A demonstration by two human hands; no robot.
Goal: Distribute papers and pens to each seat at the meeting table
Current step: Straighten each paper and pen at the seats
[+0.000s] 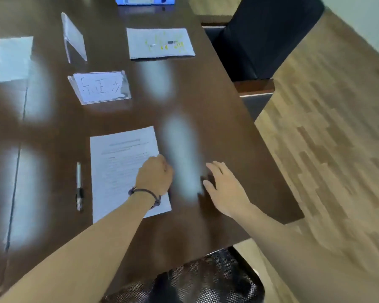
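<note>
A printed sheet of paper [120, 167] lies on the dark wooden table [206, 101] in front of me. My left hand [154, 174], fingers curled, rests on the sheet's right edge; what it pinches is hidden. My right hand [222, 186] hovers open, fingers spread, just over the bare table to the right of the sheet. A pen [79, 186] lies left of the sheet, parallel to its long edge. Farther away, another sheet [160, 42] lies with a pen [170, 42] on top of it. A third sheet [11, 59] sits at the far left.
Two clear name-card stands are on the table, one lettered and lying flat [101, 87], one upright [73, 38]. A blue folder [144, 0] is at the far end. A dark chair [265, 33] stands at the right side, a mesh chair [195, 278] below me.
</note>
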